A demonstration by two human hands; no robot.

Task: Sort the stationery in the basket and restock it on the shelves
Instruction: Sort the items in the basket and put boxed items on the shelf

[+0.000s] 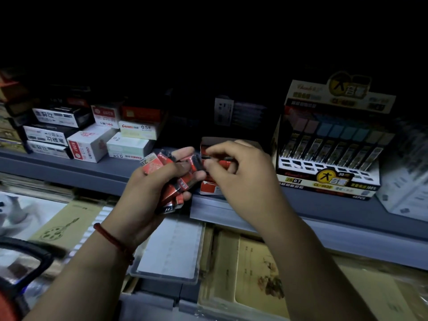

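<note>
Restock step. L hand (148,188) grip holds red lead packs (172,189); R hand (240,174) pinches single pack (225,161). Next: seat in red box (209,189) on shelf (69,167).

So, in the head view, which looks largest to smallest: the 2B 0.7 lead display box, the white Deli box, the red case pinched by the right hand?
1. 2B 0.7 lead display box
2. white Deli box
3. red case in the right hand: smallest although nearest the camera, and partly hidden.
</note>
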